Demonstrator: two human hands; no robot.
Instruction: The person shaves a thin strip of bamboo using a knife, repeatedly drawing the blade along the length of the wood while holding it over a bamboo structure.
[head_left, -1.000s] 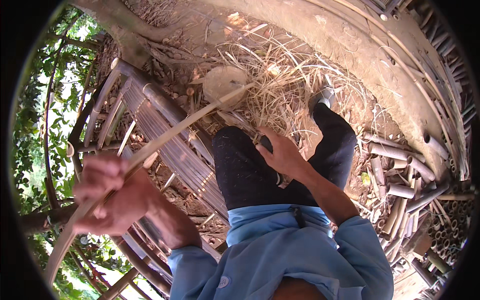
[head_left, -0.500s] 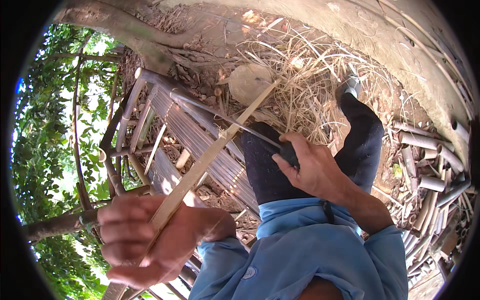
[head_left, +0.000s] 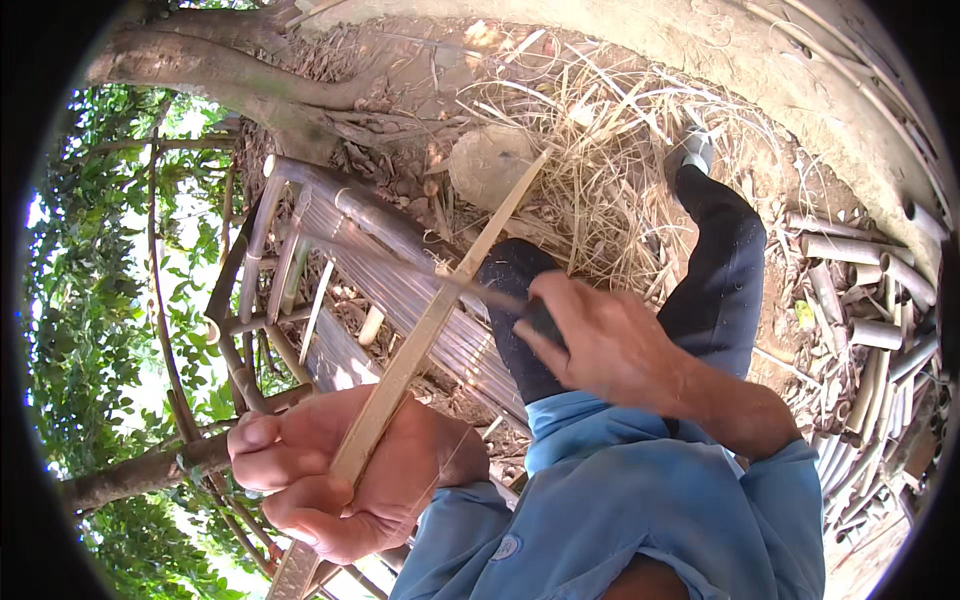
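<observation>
So, all the way left, leafy greenery [head_left: 110, 350] is seen, with a few thin poles mixed in. Right of that, on the near side, the left hand [head_left: 400, 475] is turned palm up, and a long pale strip [head_left: 407, 365] is held in it, laid across the palm with a curled finger hooked over it. Half a second ago the fingers were pretty blurred; now the palm is shown way more clearly, with the strip kept in the grip. The strip is slanted from near left to far middle, passing over a slatted bamboo frame [head_left: 390, 300], and its narrow end is seen against the pale shavings [head_left: 600, 215], just right of a round flat block [head_left: 488, 168].

The middle is where stuff is happening: a knife [head_left: 485, 292] is held crosswise to the strip, its blade smeared by motion. A second ago no blade could be made out over the strip at all, so the work looks to have been moved on from handling the strip to getting the blade at it. Whether it's actually touching can't be told, tbh. The dark handle [head_left: 543, 328] is gripped by the right hand [head_left: 605, 335], near the dark-trousered knee [head_left: 515, 275]. Farther right, cut bamboo pieces [head_left: 855, 255] are piled on the ground.
</observation>
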